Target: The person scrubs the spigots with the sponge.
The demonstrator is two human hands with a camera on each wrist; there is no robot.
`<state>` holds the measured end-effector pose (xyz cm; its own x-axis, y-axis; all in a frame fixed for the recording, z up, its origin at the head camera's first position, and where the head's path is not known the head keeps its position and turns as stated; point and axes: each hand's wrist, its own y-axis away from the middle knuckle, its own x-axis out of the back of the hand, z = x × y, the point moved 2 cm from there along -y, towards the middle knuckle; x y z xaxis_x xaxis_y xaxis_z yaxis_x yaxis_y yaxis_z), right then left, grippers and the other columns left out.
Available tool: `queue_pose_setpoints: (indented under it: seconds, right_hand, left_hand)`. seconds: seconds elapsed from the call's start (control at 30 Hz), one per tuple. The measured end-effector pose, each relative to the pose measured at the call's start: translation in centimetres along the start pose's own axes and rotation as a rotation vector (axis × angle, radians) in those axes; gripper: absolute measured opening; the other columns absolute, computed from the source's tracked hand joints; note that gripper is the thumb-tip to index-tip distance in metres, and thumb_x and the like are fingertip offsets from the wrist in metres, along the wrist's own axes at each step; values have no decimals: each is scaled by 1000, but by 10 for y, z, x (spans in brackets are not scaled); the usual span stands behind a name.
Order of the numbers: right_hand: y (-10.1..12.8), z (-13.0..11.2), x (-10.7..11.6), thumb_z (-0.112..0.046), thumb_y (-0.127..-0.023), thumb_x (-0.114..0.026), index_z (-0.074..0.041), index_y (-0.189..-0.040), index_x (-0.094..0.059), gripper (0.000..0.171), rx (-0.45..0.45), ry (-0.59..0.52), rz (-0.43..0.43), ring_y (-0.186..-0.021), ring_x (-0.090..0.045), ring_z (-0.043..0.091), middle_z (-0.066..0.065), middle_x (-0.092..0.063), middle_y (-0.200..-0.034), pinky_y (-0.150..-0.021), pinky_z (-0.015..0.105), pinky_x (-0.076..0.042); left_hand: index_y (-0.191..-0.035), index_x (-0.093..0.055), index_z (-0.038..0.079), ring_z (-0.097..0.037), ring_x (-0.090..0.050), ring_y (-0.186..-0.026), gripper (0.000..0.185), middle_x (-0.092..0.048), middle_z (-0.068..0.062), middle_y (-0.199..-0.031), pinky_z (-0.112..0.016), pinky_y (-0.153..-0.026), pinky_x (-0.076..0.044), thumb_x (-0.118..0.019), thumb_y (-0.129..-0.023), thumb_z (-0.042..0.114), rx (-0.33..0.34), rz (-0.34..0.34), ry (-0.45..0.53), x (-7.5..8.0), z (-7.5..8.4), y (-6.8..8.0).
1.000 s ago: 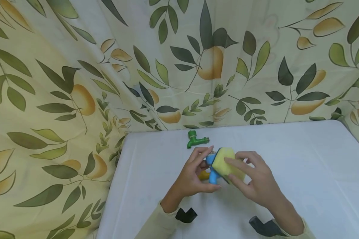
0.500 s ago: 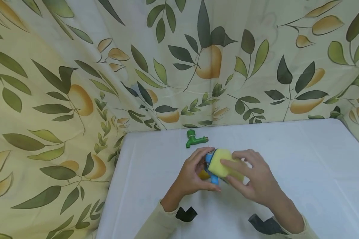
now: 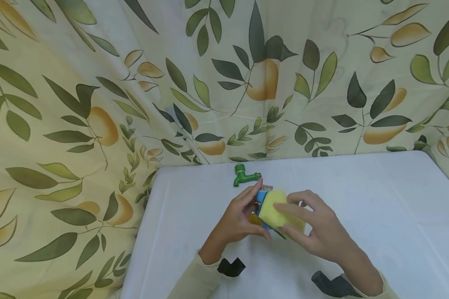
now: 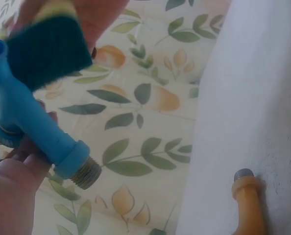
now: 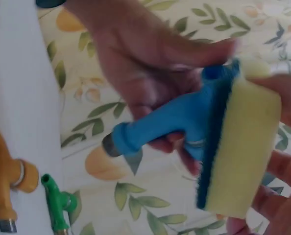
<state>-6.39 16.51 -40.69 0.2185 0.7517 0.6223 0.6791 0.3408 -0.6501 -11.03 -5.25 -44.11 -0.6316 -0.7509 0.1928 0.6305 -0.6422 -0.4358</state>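
My left hand (image 3: 243, 211) grips a blue plastic tap (image 3: 262, 196) above the white table (image 3: 378, 199). The tap's threaded end (image 4: 86, 174) points away from the palm (image 4: 11, 191). My right hand (image 3: 314, 226) holds a yellow sponge (image 3: 278, 207) with a dark green scouring face (image 4: 45, 51), and that face lies against the blue tap (image 5: 175, 115). The sponge (image 5: 238, 147) covers much of the tap in the head view.
A green tap (image 3: 244, 175) lies on the table near its far edge. An orange tap (image 5: 6, 176) lies on the table under the hands, beside the green one (image 5: 57, 203). A leaf-patterned curtain (image 3: 97, 104) hangs behind and to the left.
The sponge has slid down and left along the blue tap, covering more of it. Both hands stay in about the same place over the table.
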Motion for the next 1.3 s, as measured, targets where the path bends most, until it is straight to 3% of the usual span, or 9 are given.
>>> queue_pose_setpoints:
  seconds: [0.17, 0.37, 0.5, 0.63, 0.77, 0.9, 1.03, 1.17, 1.3]
  right_hand:
    - [-1, -2, 5, -19, -76, -85, -22, -122, -74, 48, -67, 19, -16, -101, -54, 8, -3, -63, -114, -87, 10, -44]
    - [1, -10, 7, -12, -70, -88, -24, -120, -74, 54, -93, -65, -79, -100, -55, 4, -9, -61, -111, -84, 10, -46]
    - [1, -13, 5, -17, -72, -89, -26, -122, -73, 53, -131, 2, -75, -100, -53, 3, -8, -59, -114, -81, 11, -47]
    - [3, -14, 3, -18, -71, -89, -23, -121, -74, 52, -116, 19, -68, -97, -51, 6, -5, -60, -112, -78, 14, -47]
    - [3, -14, 3, -20, -73, -87, -22, -123, -73, 52, -143, 107, -16, -96, -50, 7, -1, -60, -111, -74, 16, -46]
    - [3, -14, 4, -22, -73, -87, -22, -121, -74, 50, -149, 126, -15, -94, -51, 7, -2, -61, -110, -70, 16, -46]
    - [3, -14, 3, -26, -74, -86, -22, -122, -74, 50, -167, 181, 8, -93, -52, 10, 0, -61, -106, -67, 22, -49]
    - [3, -15, 1, -34, -81, -79, -21, -123, -73, 44, -153, 238, 22, -91, -50, 13, 3, -60, -103, -64, 30, -49]
    - [2, -14, 0, -36, -85, -72, -19, -121, -74, 40, -160, 288, 52, -87, -50, 17, 6, -60, -99, -61, 34, -47]
  left_hand:
    - [-163, -14, 5, -32, -51, -139, 111, -37, -23, -157, -33, -107, -50, -81, -76, -13, 16, 3, -25, 1, 2, 0]
    - [-159, -32, 2, -23, -60, -128, 90, -52, -16, -147, -28, -104, -53, -82, -84, 1, -47, 58, -356, 3, 5, 2]
    - [-156, -39, 5, -21, -57, -131, 90, -53, -13, -143, -29, -109, -50, -87, -81, 8, -84, 82, -479, 3, 4, 1]
    - [-156, -41, 7, -20, -58, -128, 88, -53, -12, -141, -28, -107, -51, -87, -80, 9, -89, 76, -507, 1, 2, 2]
    - [-158, -36, 8, -12, -62, -101, 97, -53, -10, -142, -20, -89, -57, -90, -78, 13, -42, 98, -481, 0, 2, 3]
    - [-150, -44, 9, -8, -59, -80, 92, -57, -8, -139, -14, -74, -56, -94, -72, 16, -39, 138, -475, -1, 2, 3]
    - [-140, -53, 10, -4, -56, -71, 83, -64, -6, -126, -9, -67, -52, -96, -70, 17, -46, 188, -510, -1, 1, 2]
    - [-143, -51, 11, 0, -53, -65, 82, -67, -5, -101, -10, -61, -51, -94, -74, 17, 7, 190, -487, -3, -1, 1]
    - [-152, -43, 14, -2, -54, -70, 83, -66, -6, -108, -14, -63, -53, -87, -82, 16, 91, 152, -415, -2, -1, 2]
